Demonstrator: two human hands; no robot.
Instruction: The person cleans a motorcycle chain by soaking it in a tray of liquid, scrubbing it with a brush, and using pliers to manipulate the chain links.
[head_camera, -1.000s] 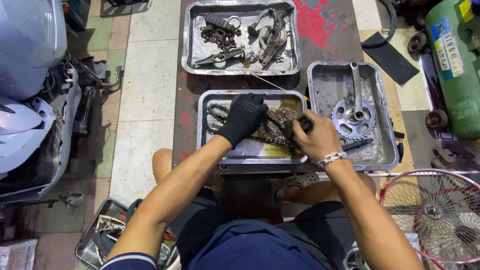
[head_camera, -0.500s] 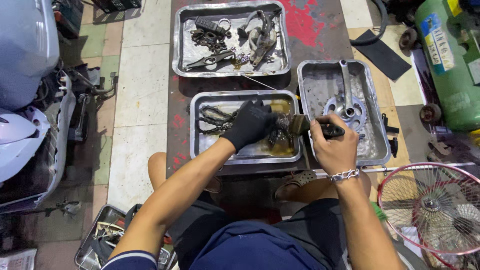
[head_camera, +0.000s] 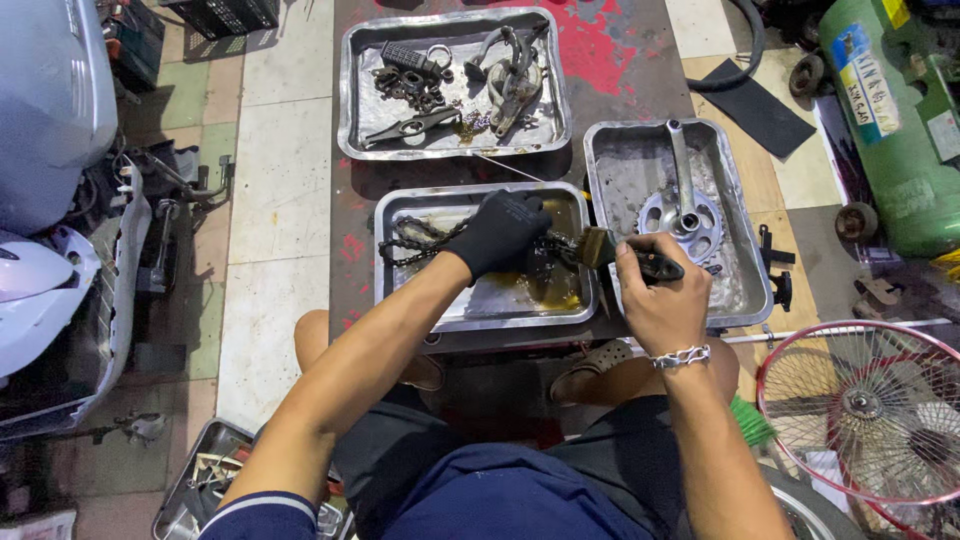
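The left hand (head_camera: 503, 232), in a black glove, presses down on a greasy chain (head_camera: 420, 240) at the centre of the frame, its fingers closed over the links. The chain lies in the middle tray (head_camera: 480, 305), a shallow steel pan with a pool of yellowish oil in its lower right corner; loose links trail out to the left of the glove.

The right hand (head_camera: 655, 290), bare and wearing a silver bracelet (head_camera: 682, 356), grips the dark handle of a brush (head_camera: 610, 250), fingers wrapped tight around it. The brush's tan bristles point left and touch the chain just beside the gloved fingers, over the tray's right edge.

To the right sits a second tray (head_camera: 740, 250), touching the middle one, holding a crank (head_camera: 682, 205) with its arm pointing to the top of the frame. In the upper middle a third tray (head_camera: 355, 100) holds assorted small metal parts (head_camera: 455, 85). All three rest on a dark surface (head_camera: 610, 60) blotched with red paint.

At the upper right lies a green tank (head_camera: 885, 110); at the lower right, a red-rimmed spoked wheel (head_camera: 865, 410). A pale scooter body (head_camera: 50, 200) fills the left edge, and another tray (head_camera: 190, 480) sits on the floor at the lower left.
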